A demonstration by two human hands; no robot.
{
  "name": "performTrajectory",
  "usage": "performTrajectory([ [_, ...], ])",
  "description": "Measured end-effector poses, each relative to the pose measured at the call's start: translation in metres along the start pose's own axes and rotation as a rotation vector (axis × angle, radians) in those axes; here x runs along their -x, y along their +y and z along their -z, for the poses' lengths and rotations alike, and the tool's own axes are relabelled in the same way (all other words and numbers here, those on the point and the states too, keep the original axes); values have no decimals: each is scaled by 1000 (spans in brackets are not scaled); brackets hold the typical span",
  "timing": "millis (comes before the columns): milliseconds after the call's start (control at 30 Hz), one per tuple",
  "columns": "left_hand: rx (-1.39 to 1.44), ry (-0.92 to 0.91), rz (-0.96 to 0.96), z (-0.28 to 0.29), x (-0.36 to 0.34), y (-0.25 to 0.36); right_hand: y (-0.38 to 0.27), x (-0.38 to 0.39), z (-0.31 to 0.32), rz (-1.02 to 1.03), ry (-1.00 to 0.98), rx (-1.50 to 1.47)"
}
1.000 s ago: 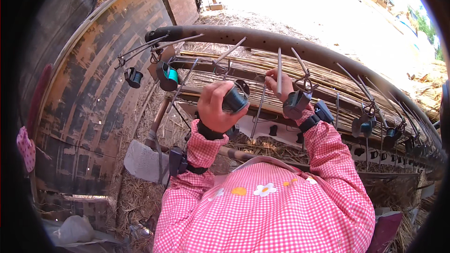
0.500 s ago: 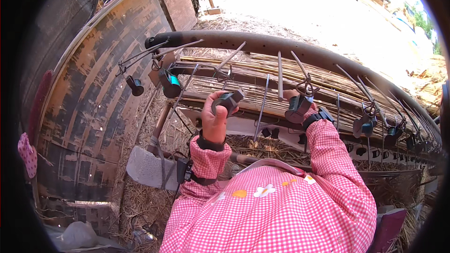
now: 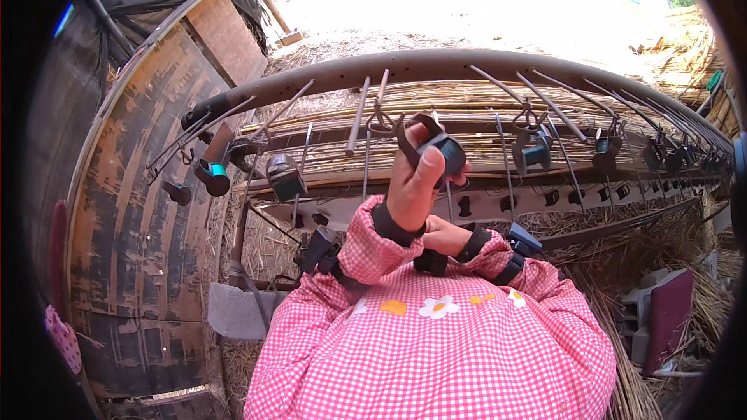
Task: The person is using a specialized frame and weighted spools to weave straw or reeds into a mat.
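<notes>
In my left hand [image 3: 416, 190], a bobbin weight [image 3: 442, 155] wound with dark thread is gripped, its black curved frame rising past the fingers. It is just below a wire hook [image 3: 381, 120] on the rack; whether the two touch, I cannot tell. My right hand [image 3: 449, 238] is drawn in near my chest, partly behind the left wrist, its fingers hidden. A small black object [image 3: 430, 263] shows beneath it; I cannot tell whether it is held. Left of my hands hang another dark bobbin weight [image 3: 286, 180] and one with bright teal thread [image 3: 212, 177].
A long brown pipe [image 3: 436, 62] with rods and hooks crosses ahead, with several more bobbins hanging to the right. Thin reed stalks [image 3: 459, 105] lie beneath it. A worn board wall [image 3: 140, 225] stands left, a concrete block [image 3: 233, 311] lower left, a maroon panel [image 3: 668, 315] lower right.
My left hand has let go of one bobbin, which now hangs to the left, and holds the bobbin my right hand was on. My right hand has pulled back toward my chest. The view swung right.
</notes>
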State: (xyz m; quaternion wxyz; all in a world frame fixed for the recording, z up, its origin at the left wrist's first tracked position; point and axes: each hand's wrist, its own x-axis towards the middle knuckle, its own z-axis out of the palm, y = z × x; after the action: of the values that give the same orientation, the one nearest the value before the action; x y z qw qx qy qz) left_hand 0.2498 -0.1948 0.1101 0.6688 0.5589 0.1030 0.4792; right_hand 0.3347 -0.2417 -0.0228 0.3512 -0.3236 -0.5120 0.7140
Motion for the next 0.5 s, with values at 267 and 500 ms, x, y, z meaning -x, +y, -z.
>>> performTrajectory([
  [267,-1055,-187,-182,1,29,17,-76,56,4,32,-102,-917],
  [500,-1055,591,-252,30,87,3,-104,34,-49,89,-853,-700],
])
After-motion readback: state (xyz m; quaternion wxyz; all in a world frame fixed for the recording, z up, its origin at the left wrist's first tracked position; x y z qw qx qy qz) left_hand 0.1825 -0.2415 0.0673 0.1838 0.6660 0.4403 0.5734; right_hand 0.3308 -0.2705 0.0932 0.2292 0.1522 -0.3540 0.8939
